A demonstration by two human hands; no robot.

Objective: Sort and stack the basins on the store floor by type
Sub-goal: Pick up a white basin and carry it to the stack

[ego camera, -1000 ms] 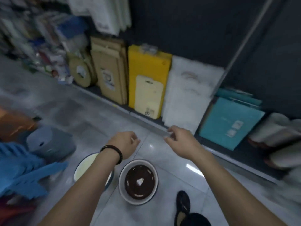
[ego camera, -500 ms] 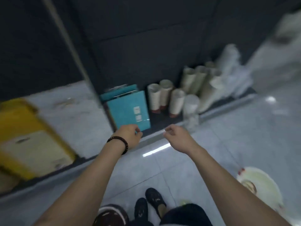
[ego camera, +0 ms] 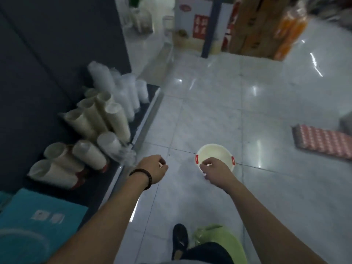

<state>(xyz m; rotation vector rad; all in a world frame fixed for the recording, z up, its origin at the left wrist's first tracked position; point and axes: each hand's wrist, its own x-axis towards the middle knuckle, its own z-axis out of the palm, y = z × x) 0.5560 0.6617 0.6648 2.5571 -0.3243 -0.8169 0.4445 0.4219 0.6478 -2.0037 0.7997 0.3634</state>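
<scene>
Both bare forearms are reaching forward and down over the tiled floor [ego camera: 209,115], roughly parallel. The left hand [ego camera: 152,169], wearing a dark beaded bracelet [ego camera: 143,175] at the wrist, is hanging with its fingers loosely curled and is gripping nothing. The right hand [ego camera: 215,173] is likewise loosely curled and holding nothing. It is overlapping the near rim of a cream basin with red handles [ego camera: 215,154], which is sitting upright on the floor ahead; whether the fingers are touching it cannot be told. A pale green basin [ego camera: 228,242] is lying at the lower edge, partly hidden by the person's dark trouser leg, just beside a black shoe [ego camera: 180,239]. To the left, sleeves of paper cups [ego camera: 95,121] and clear plastic cups [ego camera: 125,92] are leaning on a low dark shelf [ego camera: 147,103], with a teal box [ego camera: 38,216] nearer. A red-patterned pack [ego camera: 322,142] is lying on the floor well to the right.
</scene>
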